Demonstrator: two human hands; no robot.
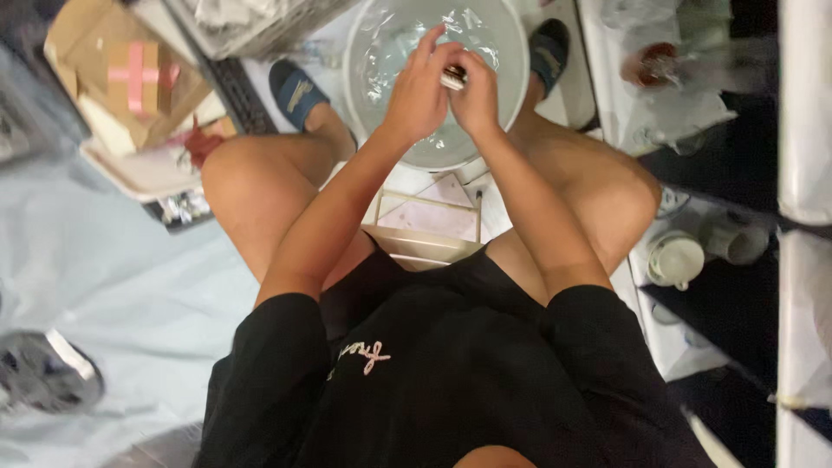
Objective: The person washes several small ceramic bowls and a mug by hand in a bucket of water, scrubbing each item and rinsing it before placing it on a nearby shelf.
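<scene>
The person sits on a low stool (431, 227) with both hands brought together over a pale round basin (511, 52) that stands on the floor between the feet. Between the two hands is a small object (454, 78) — short, light-coloured with a darker band, too blurred and too covered to name with any confidence.

The left hand (419, 94) wraps over it from the near-left side, its fingers (431, 42) curled above and partly spread. The right hand (476, 97) closes on it from the right, fingers bent inward and clamped on the object's lower edge. Both hands appear shut on it; only a sliver shows between them.

Judging by its size and the easy pinch, the object is likely light and stiff. With the basin's wet-looking sheen beneath, it may well be slippery, so a hold across its short sides, pads on opposite faces, seems the surest place to take it.

Its long axis appears to run roughly across the gap between the fingers, left to right and slightly tilted — which end leads cannot be told.

A blue slipper (297, 89) sits left of the fingers, and a white cup (675, 258) lies well off to their right.
</scene>
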